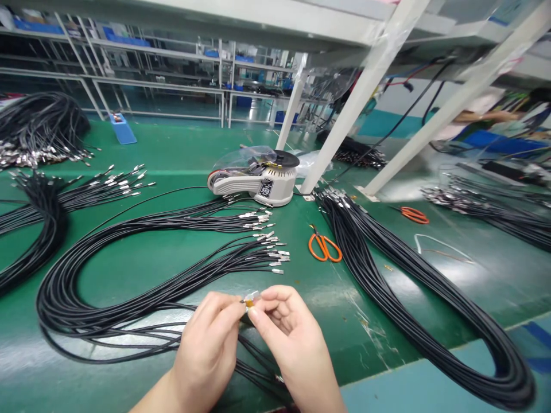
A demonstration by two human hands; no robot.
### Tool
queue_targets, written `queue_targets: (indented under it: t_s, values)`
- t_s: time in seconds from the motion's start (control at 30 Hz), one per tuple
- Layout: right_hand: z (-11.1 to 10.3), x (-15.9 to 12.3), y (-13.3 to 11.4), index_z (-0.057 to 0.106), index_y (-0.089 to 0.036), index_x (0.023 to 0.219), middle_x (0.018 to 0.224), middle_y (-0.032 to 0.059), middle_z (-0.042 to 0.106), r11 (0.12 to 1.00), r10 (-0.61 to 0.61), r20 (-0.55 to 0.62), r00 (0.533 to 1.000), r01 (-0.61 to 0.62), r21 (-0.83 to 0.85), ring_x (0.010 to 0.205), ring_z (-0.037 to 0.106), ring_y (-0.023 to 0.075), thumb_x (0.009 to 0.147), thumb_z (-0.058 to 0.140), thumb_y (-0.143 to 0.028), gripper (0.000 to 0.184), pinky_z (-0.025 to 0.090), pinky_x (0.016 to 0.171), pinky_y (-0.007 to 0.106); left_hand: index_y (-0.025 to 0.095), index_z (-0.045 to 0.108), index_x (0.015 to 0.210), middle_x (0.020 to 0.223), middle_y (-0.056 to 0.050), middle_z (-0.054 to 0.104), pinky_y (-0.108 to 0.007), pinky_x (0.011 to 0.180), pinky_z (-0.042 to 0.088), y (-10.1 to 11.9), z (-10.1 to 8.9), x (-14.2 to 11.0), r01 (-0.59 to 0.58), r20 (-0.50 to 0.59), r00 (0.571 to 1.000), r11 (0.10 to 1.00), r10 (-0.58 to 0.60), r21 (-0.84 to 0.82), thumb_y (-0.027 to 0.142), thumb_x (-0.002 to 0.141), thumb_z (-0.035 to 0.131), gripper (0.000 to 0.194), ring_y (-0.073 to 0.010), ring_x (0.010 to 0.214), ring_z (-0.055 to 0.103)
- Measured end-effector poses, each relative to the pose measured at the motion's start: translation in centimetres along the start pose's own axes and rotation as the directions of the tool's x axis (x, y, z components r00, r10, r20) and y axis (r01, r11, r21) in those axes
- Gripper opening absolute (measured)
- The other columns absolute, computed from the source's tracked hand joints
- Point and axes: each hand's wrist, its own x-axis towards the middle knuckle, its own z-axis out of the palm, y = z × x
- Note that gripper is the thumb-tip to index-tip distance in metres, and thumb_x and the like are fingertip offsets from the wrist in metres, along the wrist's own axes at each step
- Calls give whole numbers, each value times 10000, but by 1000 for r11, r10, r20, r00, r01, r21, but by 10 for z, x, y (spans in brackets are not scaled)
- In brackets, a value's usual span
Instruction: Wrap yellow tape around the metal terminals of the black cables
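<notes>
Metal-tipped black cable (252,297) is up off the bench, right between my hands, with a little scrap of amber tape (248,302) by the tip. Left hand (205,350) and right hand (293,344) are both curled nearly shut, pinching it from either side. Loads more black cables (163,269) fan out across the green bench mat (344,298), with orange-handled scissors (325,248) and a beige tape dispenser (258,183) farther ahead.

I log: round electric tape dispenser (258,182) behind looped insulated cables (129,287) on the flat workbench (301,298); steel-bladed scissors (323,248) front-right of dispenser.
</notes>
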Motion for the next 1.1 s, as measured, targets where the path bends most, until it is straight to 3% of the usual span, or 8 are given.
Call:
queue_targets:
  t_s: [1.1]
  values:
    - [0,0,1,506,-192,856,681,-39,593,1000,16,18,1000,-16,-8,674,566,112,741,644,-287,204,462,667,241,179,515,1165,832,-45,574,-230,665,476,0,2,-3,29,27,999,999,-30,19,-3,833,451,385,-128,756,529]
